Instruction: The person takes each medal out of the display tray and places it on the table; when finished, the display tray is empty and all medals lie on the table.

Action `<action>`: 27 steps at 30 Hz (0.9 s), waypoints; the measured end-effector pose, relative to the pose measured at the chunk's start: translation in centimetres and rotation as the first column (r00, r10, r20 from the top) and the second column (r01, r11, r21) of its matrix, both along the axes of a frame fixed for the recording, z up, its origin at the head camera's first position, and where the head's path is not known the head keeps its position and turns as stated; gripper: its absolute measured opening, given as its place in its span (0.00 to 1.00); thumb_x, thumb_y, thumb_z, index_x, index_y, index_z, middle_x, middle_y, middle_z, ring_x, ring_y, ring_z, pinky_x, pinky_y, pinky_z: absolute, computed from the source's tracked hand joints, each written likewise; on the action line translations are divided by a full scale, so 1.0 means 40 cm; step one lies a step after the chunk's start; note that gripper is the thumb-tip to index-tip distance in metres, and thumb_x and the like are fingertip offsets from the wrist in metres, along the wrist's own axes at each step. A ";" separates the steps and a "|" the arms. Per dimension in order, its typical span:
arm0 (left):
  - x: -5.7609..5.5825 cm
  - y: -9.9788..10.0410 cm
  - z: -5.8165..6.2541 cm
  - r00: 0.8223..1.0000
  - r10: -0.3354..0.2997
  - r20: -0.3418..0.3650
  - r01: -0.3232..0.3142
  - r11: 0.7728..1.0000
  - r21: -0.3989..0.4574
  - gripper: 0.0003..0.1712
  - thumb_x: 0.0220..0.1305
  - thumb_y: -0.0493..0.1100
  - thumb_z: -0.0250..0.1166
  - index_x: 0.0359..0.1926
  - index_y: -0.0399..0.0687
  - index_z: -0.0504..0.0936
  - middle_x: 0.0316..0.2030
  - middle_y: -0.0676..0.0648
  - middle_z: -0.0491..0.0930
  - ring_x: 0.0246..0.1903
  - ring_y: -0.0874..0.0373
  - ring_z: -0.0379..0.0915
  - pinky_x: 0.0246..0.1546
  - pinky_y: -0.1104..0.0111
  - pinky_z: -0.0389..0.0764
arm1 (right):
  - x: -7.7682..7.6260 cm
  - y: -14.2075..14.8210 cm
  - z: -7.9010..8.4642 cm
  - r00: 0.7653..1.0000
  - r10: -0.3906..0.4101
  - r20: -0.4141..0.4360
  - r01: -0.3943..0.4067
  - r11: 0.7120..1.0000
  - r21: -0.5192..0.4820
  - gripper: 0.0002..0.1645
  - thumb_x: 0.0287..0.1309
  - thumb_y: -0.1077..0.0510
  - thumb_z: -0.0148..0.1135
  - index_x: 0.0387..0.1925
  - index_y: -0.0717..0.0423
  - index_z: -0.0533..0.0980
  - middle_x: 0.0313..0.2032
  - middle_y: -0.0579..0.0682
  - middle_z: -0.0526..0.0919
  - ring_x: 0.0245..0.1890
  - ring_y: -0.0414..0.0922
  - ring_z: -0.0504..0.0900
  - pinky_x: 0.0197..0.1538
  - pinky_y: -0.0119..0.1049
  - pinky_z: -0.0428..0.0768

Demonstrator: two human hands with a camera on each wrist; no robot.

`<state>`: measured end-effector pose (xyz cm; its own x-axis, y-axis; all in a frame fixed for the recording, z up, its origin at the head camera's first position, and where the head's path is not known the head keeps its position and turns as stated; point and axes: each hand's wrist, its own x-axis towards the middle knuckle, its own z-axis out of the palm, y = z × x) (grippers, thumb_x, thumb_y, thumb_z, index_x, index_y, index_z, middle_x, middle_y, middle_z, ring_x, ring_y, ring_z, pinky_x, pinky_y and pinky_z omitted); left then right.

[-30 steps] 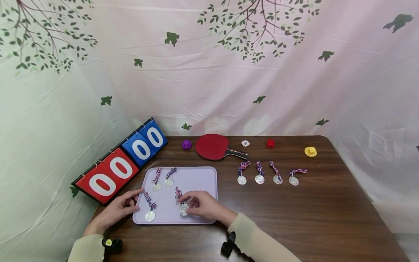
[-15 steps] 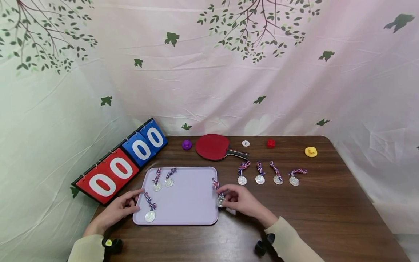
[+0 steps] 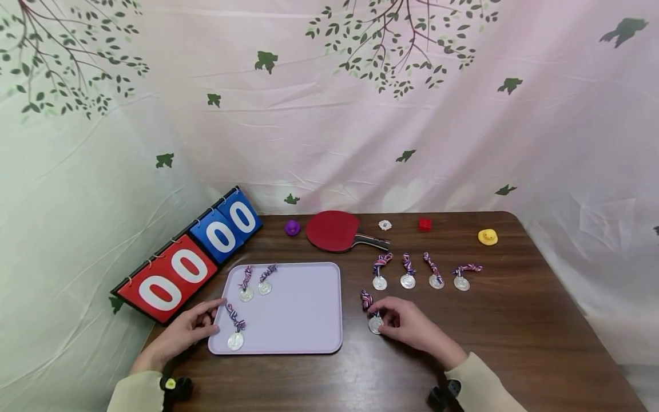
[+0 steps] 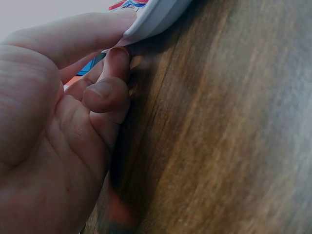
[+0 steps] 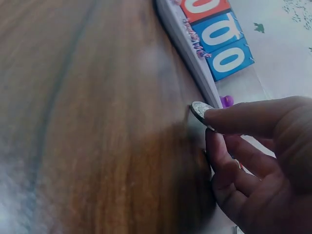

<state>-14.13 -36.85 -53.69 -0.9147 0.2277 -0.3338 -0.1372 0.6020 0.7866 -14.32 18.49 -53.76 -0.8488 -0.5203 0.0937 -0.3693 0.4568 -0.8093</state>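
In the head view, several silver medals with knotted red, white and blue ribbons lie about. My right hand [image 3: 404, 323] pinches one medal [image 3: 375, 325] by its disc, just right of the lilac tray [image 3: 288, 350]; its ribbon trails to the far left. In the right wrist view that disc [image 5: 199, 110] sits between thumb and fingers, tilted over the wood. My left hand [image 3: 182, 332] rests against the tray's left rim, thumb and index fingertip touching it apart; the other fingers are loosely bent. Three medals lie on the tray, one of them [image 3: 235, 341] at the near left.
Behind the right hand runs a row of several medals, one here [image 3: 408, 281]. Along the back stand a purple duck [image 3: 292, 228], a red table tennis bat [image 3: 332, 231], a white flower-shaped piece [image 3: 384, 225], a red brick [image 3: 424, 224] and a yellow duck [image 3: 487, 237]. A scoreboard [image 3: 187, 257] leans at left.
My right hand has carried its medal rightward from above the tray, over the right rim, to the table beside it. My left hand has stayed at the rim.
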 end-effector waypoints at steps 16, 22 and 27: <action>0.004 0.000 0.000 1.000 0.006 -0.008 -0.006 1.000 0.001 0.37 0.56 0.53 0.69 0.67 0.69 0.66 0.41 0.42 0.70 0.40 0.50 0.68 0.29 0.70 0.74 | 0.004 -0.007 0.029 0.985 -0.029 -0.170 0.070 0.968 0.241 0.22 0.50 0.55 0.72 0.49 0.45 0.78 0.42 0.41 0.77 0.36 0.39 0.75 0.39 0.34 0.75; 0.004 0.001 0.001 1.000 0.007 -0.013 -0.007 1.000 -0.003 0.37 0.56 0.53 0.69 0.67 0.70 0.66 0.41 0.42 0.71 0.40 0.49 0.68 0.30 0.70 0.74 | -0.027 -0.051 0.052 0.965 -0.065 -0.255 0.114 0.976 0.183 0.20 0.51 0.54 0.71 0.47 0.46 0.79 0.41 0.42 0.77 0.37 0.40 0.76 0.42 0.36 0.75; 0.000 0.001 -0.001 1.000 0.008 -0.015 -0.008 1.000 0.007 0.37 0.56 0.52 0.69 0.66 0.69 0.67 0.41 0.42 0.70 0.40 0.49 0.68 0.29 0.70 0.75 | -0.066 -0.143 0.069 0.968 -0.018 -0.250 0.052 0.990 0.128 0.17 0.55 0.54 0.68 0.48 0.49 0.79 0.40 0.46 0.80 0.36 0.41 0.76 0.40 0.35 0.74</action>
<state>-14.11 -36.80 -53.72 -0.9213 0.2228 -0.3188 -0.1303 0.5956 0.7926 -16.97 12.76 -51.01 -0.8257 -0.5127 0.2355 -0.5323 0.5698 -0.6261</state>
